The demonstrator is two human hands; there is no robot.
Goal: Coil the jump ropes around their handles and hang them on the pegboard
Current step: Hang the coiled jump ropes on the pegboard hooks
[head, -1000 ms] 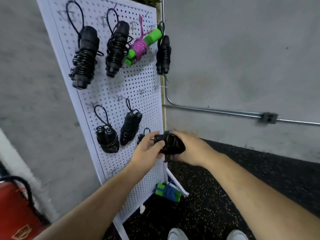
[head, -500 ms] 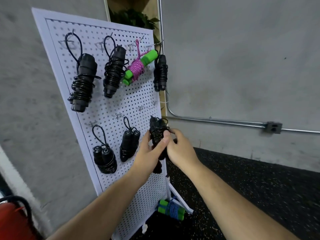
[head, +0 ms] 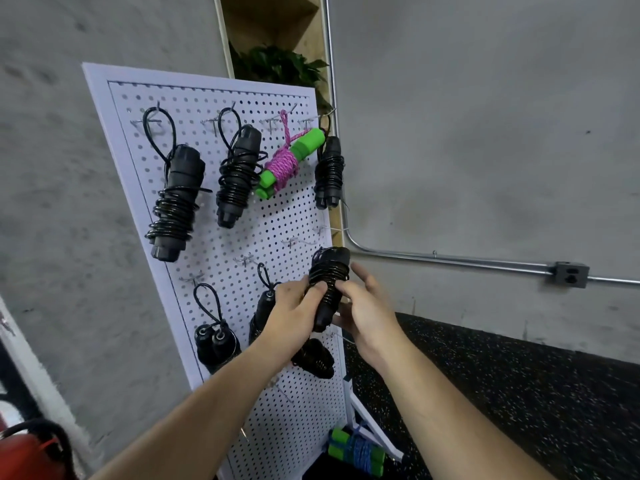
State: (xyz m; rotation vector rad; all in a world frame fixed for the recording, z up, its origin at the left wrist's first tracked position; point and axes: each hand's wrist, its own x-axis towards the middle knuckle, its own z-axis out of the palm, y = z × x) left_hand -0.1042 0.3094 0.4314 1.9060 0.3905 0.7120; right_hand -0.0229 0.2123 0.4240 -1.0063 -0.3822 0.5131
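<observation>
Grey concrete wall behind a white pegboard [head: 277, 216] on speckled flooring; coiled black jump rope [head: 329, 271] held near upright at the board's right edge, just below a bare hook [head: 290, 242]; left hand [head: 294, 306] wraps its middle, fingers curled; right hand [head: 369, 313] steadies it, fingers nearly straight. Bundle judged light, its coils springy and apt to loosen; best gripped across the windings.

Red object [head: 24, 452] cut off bottom-left; 1 black bundle [head: 259, 315], perhaps rope, behind left hand [head: 294, 308]
</observation>
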